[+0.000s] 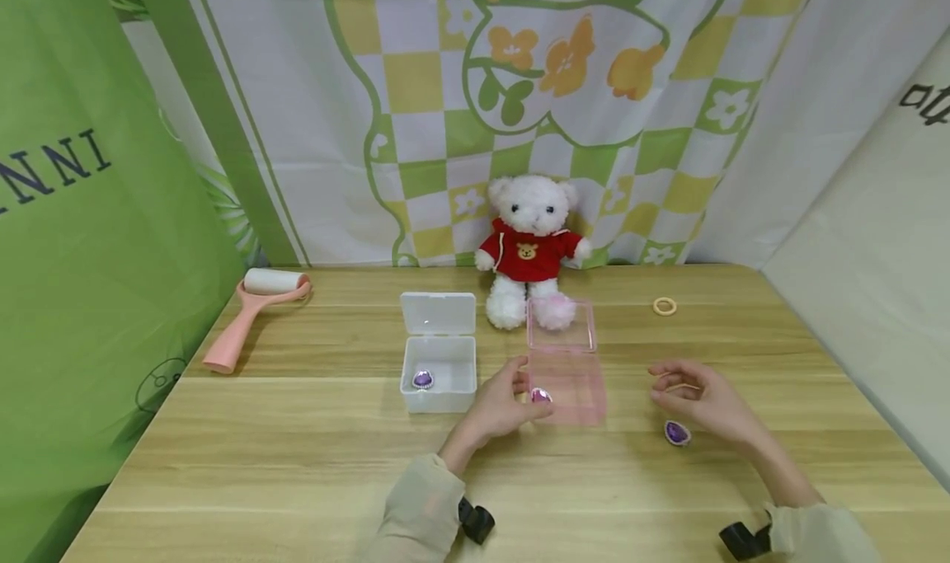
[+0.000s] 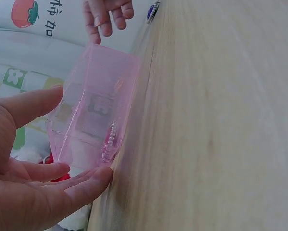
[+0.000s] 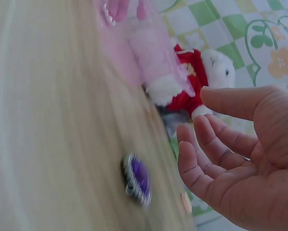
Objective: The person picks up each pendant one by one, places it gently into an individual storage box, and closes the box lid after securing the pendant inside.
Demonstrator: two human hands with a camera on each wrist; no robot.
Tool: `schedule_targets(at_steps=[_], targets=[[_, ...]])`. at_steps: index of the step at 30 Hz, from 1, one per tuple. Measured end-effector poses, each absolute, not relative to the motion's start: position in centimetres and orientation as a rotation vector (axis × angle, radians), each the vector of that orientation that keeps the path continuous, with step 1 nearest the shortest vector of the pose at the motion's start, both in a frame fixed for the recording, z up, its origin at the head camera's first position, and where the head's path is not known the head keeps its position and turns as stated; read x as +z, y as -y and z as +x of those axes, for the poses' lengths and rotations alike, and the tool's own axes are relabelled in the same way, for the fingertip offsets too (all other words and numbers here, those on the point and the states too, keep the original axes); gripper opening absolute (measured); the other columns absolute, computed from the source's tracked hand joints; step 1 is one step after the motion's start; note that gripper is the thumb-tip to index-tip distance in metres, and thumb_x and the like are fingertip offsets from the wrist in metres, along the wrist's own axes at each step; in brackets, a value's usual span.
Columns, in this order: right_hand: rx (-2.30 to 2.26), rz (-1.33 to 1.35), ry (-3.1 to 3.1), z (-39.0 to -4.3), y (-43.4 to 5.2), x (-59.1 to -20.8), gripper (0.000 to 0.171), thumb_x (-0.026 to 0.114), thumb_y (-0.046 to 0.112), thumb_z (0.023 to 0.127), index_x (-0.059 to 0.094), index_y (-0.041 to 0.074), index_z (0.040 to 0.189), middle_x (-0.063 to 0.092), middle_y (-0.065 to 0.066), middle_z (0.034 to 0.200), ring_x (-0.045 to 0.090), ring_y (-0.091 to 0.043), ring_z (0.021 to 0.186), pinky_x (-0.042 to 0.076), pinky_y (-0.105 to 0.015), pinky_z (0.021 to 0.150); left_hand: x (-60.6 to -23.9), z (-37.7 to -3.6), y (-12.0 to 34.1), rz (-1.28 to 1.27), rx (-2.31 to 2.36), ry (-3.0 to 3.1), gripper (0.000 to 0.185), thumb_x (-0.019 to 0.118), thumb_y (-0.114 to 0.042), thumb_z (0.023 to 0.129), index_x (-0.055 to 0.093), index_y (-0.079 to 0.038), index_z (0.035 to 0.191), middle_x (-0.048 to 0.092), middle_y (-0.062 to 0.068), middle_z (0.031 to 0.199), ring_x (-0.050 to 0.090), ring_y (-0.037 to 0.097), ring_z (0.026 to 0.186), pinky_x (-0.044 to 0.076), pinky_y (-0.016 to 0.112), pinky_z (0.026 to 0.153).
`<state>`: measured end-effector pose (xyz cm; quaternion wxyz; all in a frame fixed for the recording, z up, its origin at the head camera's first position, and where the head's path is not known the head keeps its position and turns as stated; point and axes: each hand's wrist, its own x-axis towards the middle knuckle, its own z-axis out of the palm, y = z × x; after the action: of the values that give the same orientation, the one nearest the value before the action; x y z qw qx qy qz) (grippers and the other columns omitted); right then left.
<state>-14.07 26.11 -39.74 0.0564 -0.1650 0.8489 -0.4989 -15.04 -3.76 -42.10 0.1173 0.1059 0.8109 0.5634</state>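
My left hand (image 1: 499, 400) is at the left side of a clear pink lidded box (image 1: 586, 406), its thumb and fingers spread. In the left wrist view the fingertips (image 2: 101, 175) seem to touch the box wall. The lid stands up at the back, and a pink gem (image 1: 541, 396) with a beaded rim lies inside. My right hand (image 1: 705, 400) hovers to the right of the box, loosely bent and holding nothing. Just below it on the table lies a purple drop-shaped gem (image 1: 677, 433), also seen in the right wrist view as a purple gem (image 3: 138, 179).
A clear white box (image 1: 440, 402), lid up, holds a purple gem (image 1: 423, 379). Behind sits a white teddy bear (image 1: 529, 250) in a red top. A pink-handled lint roller (image 1: 248, 316) lies at the left, a small ring (image 1: 665, 306) at the back right.
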Motion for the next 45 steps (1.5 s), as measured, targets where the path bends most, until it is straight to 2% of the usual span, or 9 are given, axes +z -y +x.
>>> schedule_targets(at_steps=[11,19,30,38,45], targets=[[-1.387,-0.414,-2.710,-12.9,-28.6,-41.2,0.040,0.067,0.010,0.080,0.052,-0.007,0.113,0.058,-0.023,0.104,0.060,-0.008,0.082,0.050,-0.023,0.068,-42.1,-15.0,3.8,0.306,1.639,-2.378,0.080,0.076,-0.024,0.072,0.033,-0.004,0.137,0.049,0.019,0.125,0.050,0.029,0.111,0.041,0.039,0.092],[-1.176,-0.294,-2.771,-12.2,-29.1,-41.7,0.048,0.072,0.025,0.077,0.056,-0.003,0.112,0.060,-0.018,0.104,0.054,-0.007,0.072,0.045,-0.023,0.057,-42.1,-15.0,3.7,0.309,1.632,-2.382,0.080,0.076,-0.024,0.072,0.033,-0.005,0.137,0.049,0.019,0.125,0.050,0.029,0.111,0.042,0.039,0.092],[-0.917,-0.233,-2.902,-11.6,-28.7,-42.2,0.058,0.080,0.039,0.063,0.061,0.001,0.102,0.059,-0.005,0.089,0.052,-0.004,0.067,0.044,-0.020,0.057,-41.9,-15.0,3.7,0.310,1.645,-2.380,0.080,0.076,-0.023,0.072,0.034,-0.004,0.137,0.049,0.019,0.125,0.050,0.030,0.111,0.041,0.040,0.092],[-0.841,-0.287,-2.996,-11.6,-28.0,-42.0,0.047,0.082,0.037,0.059,0.063,0.008,0.090,0.058,-0.001,0.081,0.049,-0.004,0.064,0.042,-0.020,0.055,-41.9,-15.0,3.8,0.319,1.649,-2.374,0.081,0.076,-0.024,0.072,0.033,-0.003,0.137,0.048,0.020,0.125,0.050,0.029,0.111,0.041,0.040,0.092],[-0.808,-0.295,-2.997,-11.6,-27.7,-41.7,0.040,0.081,0.037,0.061,0.063,0.012,0.086,0.058,0.001,0.079,0.047,-0.004,0.063,0.040,-0.020,0.056,-42.0,-15.0,3.8,0.325,1.653,-2.370,0.081,0.076,-0.023,0.072,0.033,-0.003,0.137,0.048,0.019,0.125,0.050,0.029,0.111,0.041,0.040,0.092]])
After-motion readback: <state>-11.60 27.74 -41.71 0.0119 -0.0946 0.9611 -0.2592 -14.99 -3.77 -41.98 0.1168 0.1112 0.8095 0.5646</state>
